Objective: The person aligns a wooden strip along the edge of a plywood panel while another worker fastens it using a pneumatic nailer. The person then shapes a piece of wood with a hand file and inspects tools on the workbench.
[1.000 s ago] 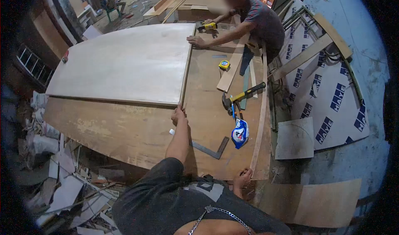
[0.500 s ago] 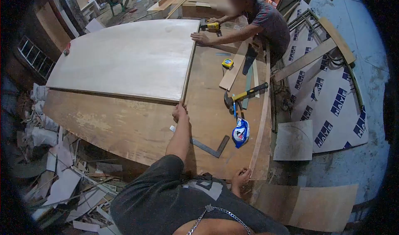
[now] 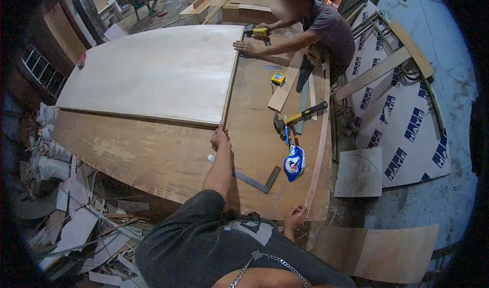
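A large white panel [image 3: 158, 76] with one curved side lies on the brown wooden worktop [image 3: 153, 158]. My left hand [image 3: 220, 138] grips its near right corner, fingers closed around the edge. Down at the worktop's near edge is my right hand [image 3: 295, 217], its fingers curled beside a long thin wood strip [image 3: 320, 155]; what they hold, if anything, is hidden. Across from me, a co-worker [image 3: 326, 31] presses one hand on the panel's right edge and holds a yellow power tool [image 3: 260, 32] against the far corner.
On the worktop lie a metal square [image 3: 260, 185], a blue and white packet [image 3: 294, 163], a hammer [image 3: 300, 116], a tape measure [image 3: 277, 78], a handsaw [image 3: 304, 74] and boards. Wood scraps [image 3: 84, 227] cover the floor at left. Printed HAYE sheeting [image 3: 392, 130] leans at right.
Both of my hands keep their places, and the panel stays put. The view has shifted very slightly, and the co-worker's head is a little lower.
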Available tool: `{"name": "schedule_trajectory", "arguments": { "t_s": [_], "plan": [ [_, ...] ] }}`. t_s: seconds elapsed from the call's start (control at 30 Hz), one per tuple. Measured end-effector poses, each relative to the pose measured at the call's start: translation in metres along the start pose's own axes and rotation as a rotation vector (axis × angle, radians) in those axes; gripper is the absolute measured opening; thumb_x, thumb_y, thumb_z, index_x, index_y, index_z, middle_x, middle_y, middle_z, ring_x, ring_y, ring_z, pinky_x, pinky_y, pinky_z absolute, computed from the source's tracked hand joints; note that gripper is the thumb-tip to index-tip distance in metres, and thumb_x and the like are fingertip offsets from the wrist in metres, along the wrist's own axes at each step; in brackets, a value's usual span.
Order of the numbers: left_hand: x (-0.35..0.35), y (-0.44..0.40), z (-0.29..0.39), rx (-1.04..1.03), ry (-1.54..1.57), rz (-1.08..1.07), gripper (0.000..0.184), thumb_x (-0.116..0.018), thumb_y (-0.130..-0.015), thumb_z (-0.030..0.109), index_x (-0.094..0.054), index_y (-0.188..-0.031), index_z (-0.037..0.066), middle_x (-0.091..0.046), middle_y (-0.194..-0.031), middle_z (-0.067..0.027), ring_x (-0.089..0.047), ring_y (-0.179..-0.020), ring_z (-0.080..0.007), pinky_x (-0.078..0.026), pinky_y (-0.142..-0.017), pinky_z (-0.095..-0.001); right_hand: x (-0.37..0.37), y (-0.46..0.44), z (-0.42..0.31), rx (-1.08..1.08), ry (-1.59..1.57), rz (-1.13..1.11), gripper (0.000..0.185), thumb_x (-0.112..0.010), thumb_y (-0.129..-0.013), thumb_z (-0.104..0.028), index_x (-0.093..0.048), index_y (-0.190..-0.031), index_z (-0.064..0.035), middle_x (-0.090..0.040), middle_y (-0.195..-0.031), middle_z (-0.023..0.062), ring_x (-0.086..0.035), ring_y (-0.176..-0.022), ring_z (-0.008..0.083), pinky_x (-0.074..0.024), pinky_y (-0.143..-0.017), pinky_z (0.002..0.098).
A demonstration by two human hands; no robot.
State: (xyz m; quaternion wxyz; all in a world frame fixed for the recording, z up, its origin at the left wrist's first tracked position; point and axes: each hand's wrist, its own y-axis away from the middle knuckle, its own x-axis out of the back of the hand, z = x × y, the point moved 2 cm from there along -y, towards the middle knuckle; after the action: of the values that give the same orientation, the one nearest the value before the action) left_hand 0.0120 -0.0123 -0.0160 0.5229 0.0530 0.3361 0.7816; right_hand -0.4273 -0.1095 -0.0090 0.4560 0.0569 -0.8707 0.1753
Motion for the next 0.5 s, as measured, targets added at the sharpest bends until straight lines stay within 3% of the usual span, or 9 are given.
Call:
{"name": "schedule_trajectory", "arguments": {
  "t_s": [0.3,0.4,0.5],
  "plan": [
    [0.001,0.006,0.004,0.021,-0.025,0.005,0.028,-0.074,-0.074,0.029,-0.058,-0.068,0.008,-0.056,-0.054,-0.0014,-0.043,-0.037,-0.0065,-0.029,-0.032,-0.0206,0.004,0.001,-0.004,-0.034,-0.070,-0.027,0.021,-0.052,-0.076,-0.012,-0.050,-0.095,-0.0016,-0.052,-0.091,0.0153,-0.054,-0.087,0.0333,-0.0425,-0.074,0.0426],
    [0.001,0.009,0.005,0.024,-0.028,0.009,0.031,-0.075,-0.074,0.032,-0.055,-0.065,0.010,-0.054,-0.054,0.0003,-0.045,-0.039,-0.0064,-0.033,-0.034,-0.0215,0.001,0.000,-0.001,-0.001,-0.012,0.008,0.022,-0.053,-0.075,-0.011,-0.049,-0.095,-0.0012,-0.052,-0.091,0.0160,-0.053,-0.087,0.0340,-0.0420,-0.074,0.0438],
    [0.000,0.013,0.009,0.006,-0.039,0.015,0.029,-0.073,-0.075,0.030,-0.056,-0.066,0.009,-0.055,-0.053,-0.0005,-0.041,-0.036,-0.0063,-0.027,-0.031,-0.0212,0.003,0.000,-0.004,-0.027,-0.100,0.006,0.022,-0.053,-0.075,-0.011,-0.049,-0.094,-0.0013,-0.052,-0.091,0.0164,-0.053,-0.087,0.0348,-0.0416,-0.074,0.0445]
  ]
}}
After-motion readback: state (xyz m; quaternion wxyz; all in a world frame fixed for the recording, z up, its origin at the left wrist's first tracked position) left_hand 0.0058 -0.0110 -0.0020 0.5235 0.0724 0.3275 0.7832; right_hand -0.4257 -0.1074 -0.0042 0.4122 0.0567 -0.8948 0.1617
